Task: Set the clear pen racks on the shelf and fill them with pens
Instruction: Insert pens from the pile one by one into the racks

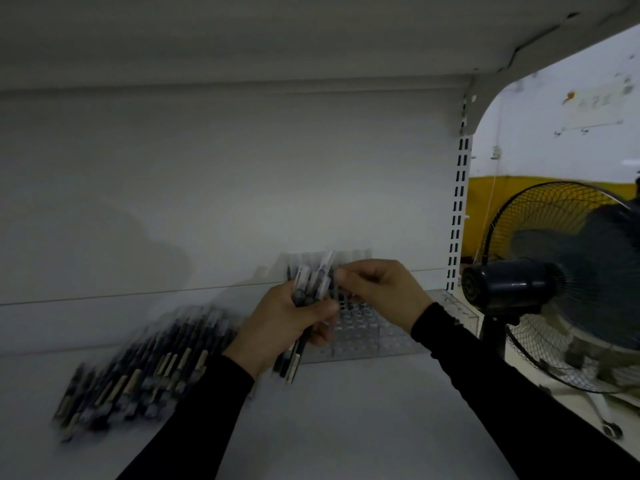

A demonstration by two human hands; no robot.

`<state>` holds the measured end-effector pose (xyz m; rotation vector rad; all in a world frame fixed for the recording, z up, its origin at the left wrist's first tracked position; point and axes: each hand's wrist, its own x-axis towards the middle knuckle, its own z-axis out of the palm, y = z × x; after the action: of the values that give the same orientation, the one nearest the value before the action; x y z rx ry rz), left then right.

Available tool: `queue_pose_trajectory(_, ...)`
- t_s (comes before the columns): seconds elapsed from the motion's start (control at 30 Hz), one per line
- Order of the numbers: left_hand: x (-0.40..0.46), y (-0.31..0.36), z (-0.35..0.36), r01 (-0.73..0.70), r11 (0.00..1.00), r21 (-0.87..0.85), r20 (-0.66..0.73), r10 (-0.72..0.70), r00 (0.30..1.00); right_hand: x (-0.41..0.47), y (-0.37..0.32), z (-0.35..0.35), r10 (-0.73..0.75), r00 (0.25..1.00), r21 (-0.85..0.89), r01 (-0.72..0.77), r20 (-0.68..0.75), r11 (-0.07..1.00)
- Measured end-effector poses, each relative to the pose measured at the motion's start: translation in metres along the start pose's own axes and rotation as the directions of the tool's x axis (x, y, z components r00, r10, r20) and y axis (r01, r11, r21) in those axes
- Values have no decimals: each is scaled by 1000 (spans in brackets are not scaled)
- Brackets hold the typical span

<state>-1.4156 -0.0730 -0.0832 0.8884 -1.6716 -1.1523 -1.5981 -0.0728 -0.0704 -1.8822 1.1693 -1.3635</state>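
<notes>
Blurred pile of dark pens (138,368) on the white metal shelf (346,417), left hand (287,323) gripping a bunch of dark pens (308,292), right hand (379,289) pinching one at its top, clear plastic gridded pen rack (374,334) just behind, black pedestal fan (554,282) beyond.

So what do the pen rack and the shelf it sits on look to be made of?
Pen rack: clear hard plastic, probably acrylic; the shelf shows through it and its grid of holes catches small highlights.
Shelf: looks like painted sheet metal, a smooth matte white; the slotted upright at its right end suits steel shop shelving. Blur leaves finer finish unclear.
</notes>
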Motion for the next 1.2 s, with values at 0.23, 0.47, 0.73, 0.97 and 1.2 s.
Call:
queue_pose_trajectory(0.23, 3, 6, 18, 32, 995, -93, 43, -28, 999, -2, 4, -6, 49, 995, 266, -70, 85, 962)
queue_pose_trajectory(0.47, 9, 7, 31, 41, 994, -101, 55, -36, 998, 1, 11, -18, 114, 992, 329, -126, 56, 936)
queue_pose_trajectory(0.73, 8, 1, 28, -16, 1000, 27, -26, 17, 1000, 0, 9, -26, 123, 990, 181, -133, 66, 974)
queue_pose_trajectory(0.97, 6, -1, 17, -44, 969, 241, -72, 63, 995, 6, 2, -62, 284, 942, 658, -101, -177, 746)
queue_pose_trajectory(1.2, 6, -6, 12, 14, 978, 209, -27, -9, 1000, 21, 16, -71, 61, 847, 165, 32, -529, 986)
